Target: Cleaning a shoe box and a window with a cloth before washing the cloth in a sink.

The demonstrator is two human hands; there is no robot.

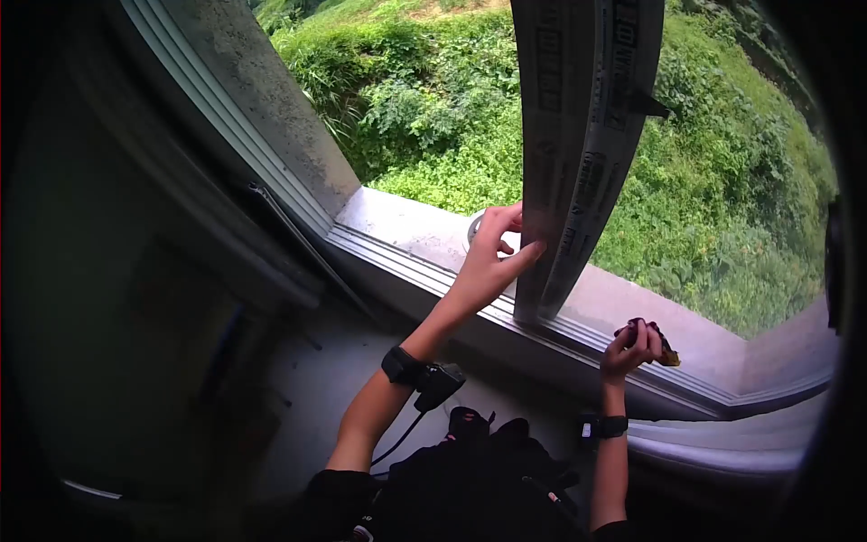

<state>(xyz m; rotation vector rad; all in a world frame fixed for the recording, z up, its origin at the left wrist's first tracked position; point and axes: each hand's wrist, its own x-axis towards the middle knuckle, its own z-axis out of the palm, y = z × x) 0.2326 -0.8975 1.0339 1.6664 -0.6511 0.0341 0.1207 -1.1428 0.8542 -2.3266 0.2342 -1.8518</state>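
Upright in the window opening stands a sliding window sash (560, 181), its stile covered with printed film. My left hand (497, 248) grips the left edge of this stile, thumb on the near face and the other fingers at its outer side. Beside those fingers, partly hidden, a pale round ring-like thing (473, 229) shows on the sill. My right hand (637, 348) is closed around a crumpled dark cloth (666, 352) with a yellowish end, held over the window track. It is apart from the sash.
A small dark latch (652, 106) juts from the stile. The metal window track (406, 264) runs along the sill (406, 221). Green bushes (433, 108) grow outside. A dark strap with a cabled device (433, 384) is on my left wrist, another strap (603, 426) on my right.
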